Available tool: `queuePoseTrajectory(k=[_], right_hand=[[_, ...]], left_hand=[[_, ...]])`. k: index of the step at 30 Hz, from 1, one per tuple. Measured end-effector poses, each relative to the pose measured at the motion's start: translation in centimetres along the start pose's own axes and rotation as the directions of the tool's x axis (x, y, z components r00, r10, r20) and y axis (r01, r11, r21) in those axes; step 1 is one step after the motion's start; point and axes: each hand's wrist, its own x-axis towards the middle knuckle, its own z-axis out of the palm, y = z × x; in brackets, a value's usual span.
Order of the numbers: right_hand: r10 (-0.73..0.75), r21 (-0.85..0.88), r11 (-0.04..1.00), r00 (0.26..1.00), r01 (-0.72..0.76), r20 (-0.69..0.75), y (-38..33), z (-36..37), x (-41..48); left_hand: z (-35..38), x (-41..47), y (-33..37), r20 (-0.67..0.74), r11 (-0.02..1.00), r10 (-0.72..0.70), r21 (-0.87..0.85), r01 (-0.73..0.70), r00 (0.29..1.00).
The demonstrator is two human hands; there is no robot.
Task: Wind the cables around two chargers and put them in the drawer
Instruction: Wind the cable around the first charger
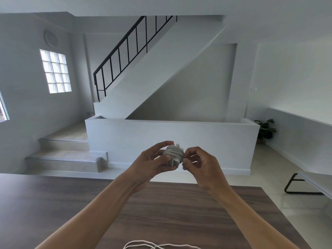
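- Head view, item one: small white block charger [173, 153], wound in pale cable, held in the air above the dark wood-grain table [53, 203], between both hands.
- Left hand [150, 164]: fingers and thumb curled round the charger, carrying it.
- Right hand [201, 168]: pinching the cable at the bundle's right side.
- Risk: if the cable's end is let go untucked, the coils would likely spring loose.
- Risk: a slack left-hand hold could drop the bundle onto the table.
- Item two: loose white cable loops [156, 246] on the table at the bottom of the view, unwound; its charger is not visible.
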Motion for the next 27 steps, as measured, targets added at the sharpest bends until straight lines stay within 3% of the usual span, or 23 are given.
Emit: queuePoseTrajectory(k=[6, 14, 27], right_hand=[[-0.03, -0.024, 0.999, 0.999, 0.03, 0.019, 0.5, -0.1, 0.2], [-0.192, -0.109, 0.978, 0.975, 0.18, -0.108, 1.7, 0.7, -0.1], [-0.339, -0.336, 0.902, 0.927, 0.272, -0.16, 2.9, 2.5, -0.1]], left_hand=[[-0.1, -0.1, -0.2, -0.019, 1.0, -0.012, 0.022, 0.013, 1.0], [0.0, 0.1, -0.6, -0.03, 1.0, -0.018, 0.021, 0.019, 0.999], [0.3, -0.2, -1.2, -0.052, 1.0, -0.022, 0.013, 0.023, 0.998]])
